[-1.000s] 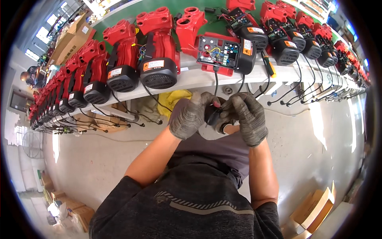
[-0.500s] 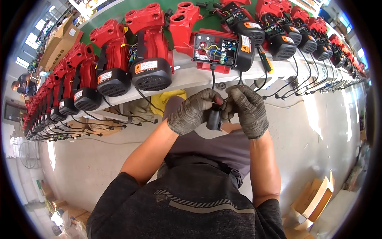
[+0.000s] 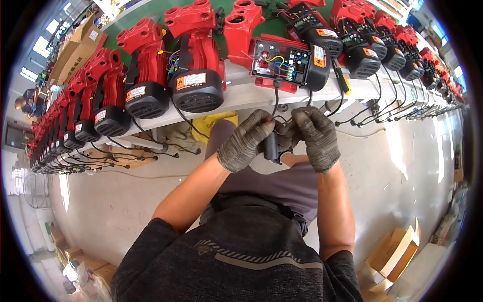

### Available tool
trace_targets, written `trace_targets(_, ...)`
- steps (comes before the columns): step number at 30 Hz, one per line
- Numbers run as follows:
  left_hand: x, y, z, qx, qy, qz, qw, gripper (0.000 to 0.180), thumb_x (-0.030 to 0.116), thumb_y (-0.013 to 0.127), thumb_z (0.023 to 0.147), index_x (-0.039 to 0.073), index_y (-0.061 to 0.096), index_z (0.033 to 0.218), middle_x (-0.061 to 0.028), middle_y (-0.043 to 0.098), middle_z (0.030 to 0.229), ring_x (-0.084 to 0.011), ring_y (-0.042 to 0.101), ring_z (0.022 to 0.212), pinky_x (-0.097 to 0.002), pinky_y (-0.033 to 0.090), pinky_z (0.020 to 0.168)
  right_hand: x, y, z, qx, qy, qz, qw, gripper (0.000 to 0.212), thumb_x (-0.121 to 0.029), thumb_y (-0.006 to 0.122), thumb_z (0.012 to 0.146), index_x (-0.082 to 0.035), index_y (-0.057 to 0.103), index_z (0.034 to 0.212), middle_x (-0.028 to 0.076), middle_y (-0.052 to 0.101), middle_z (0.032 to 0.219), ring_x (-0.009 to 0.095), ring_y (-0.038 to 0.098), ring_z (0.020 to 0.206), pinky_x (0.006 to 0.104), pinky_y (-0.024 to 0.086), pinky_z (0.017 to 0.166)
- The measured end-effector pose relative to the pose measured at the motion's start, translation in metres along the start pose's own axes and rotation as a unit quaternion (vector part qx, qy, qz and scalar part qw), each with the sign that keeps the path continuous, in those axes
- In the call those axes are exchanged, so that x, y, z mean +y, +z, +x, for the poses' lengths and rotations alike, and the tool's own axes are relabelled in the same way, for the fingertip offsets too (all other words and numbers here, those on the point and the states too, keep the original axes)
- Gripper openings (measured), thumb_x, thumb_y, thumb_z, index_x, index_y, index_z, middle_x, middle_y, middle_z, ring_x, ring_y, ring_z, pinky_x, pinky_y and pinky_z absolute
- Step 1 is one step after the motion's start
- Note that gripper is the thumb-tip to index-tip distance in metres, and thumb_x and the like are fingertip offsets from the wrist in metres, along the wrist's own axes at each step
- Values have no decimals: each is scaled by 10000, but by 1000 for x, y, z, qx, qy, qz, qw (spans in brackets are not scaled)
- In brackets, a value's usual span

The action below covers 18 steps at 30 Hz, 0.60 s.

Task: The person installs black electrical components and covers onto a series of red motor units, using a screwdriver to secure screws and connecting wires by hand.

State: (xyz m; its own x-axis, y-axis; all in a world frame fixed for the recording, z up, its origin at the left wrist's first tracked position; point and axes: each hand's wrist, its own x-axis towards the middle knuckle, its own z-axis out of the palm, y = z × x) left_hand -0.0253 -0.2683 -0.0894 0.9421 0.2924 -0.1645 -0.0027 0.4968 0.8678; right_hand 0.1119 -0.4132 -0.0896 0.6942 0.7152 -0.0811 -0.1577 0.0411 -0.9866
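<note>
A black cylinder (image 3: pixel 271 146), which looks like a capacitor, hangs upright from my gloved left hand (image 3: pixel 243 144), whose fingers close round its upper end. Thin dark leads run from its top toward my gloved right hand (image 3: pixel 318 143); that hand's fingertips are pinched on them, partly hidden by the glove. Both hands are close together in front of the bench edge. Just beyond them lies a red pump motor (image 3: pixel 261 83) with its terminal box uncovered, showing a circuit board (image 3: pixel 297 65) and coloured wires. Its black cables (image 3: pixel 276 98) drop over the edge toward my hands.
Red pump motors (image 3: pixel 196 93) line the bench (image 3: pixel 236 95) on both sides, their cables hanging off the front. A screwdriver (image 3: pixel 343 81) lies right of the opened motor. Yellow cloth (image 3: pixel 209 125) is under the bench; an open carton (image 3: pixel 395 254) stands at lower right.
The black cylinder has turned in my left hand and now shows its side more fully. My fingers have shifted slightly on the leads. The bench has slid a little to the right in view.
</note>
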Motion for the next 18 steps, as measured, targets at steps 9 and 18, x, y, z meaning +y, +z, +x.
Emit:
trace_targets(9, -6, -10, 2, 36, 36, 165, 985, 348, 360, 552, 1050, 28, 632, 1118, -44, 676, 850, -90, 649, 699, -235, 506, 577, 1, -12, -10, -73, 16, -10, 997, 204, -186, 659, 987, 10, 689, 1038, 63, 711, 864, 133, 661, 776, 280, 531, 714)
trace_targets(18, 11, -14, 20, -134, 131, 335, 924, 254, 257, 541, 1059, 43, 639, 1155, -15, 656, 864, -56, 581, 675, -237, 482, 609, -43, -11, 5, -103, -65, -272, 955, 147, -76, 718, 866, -11, 695, 996, 93, 698, 883, 249, 688, 819, 347, 544, 736)
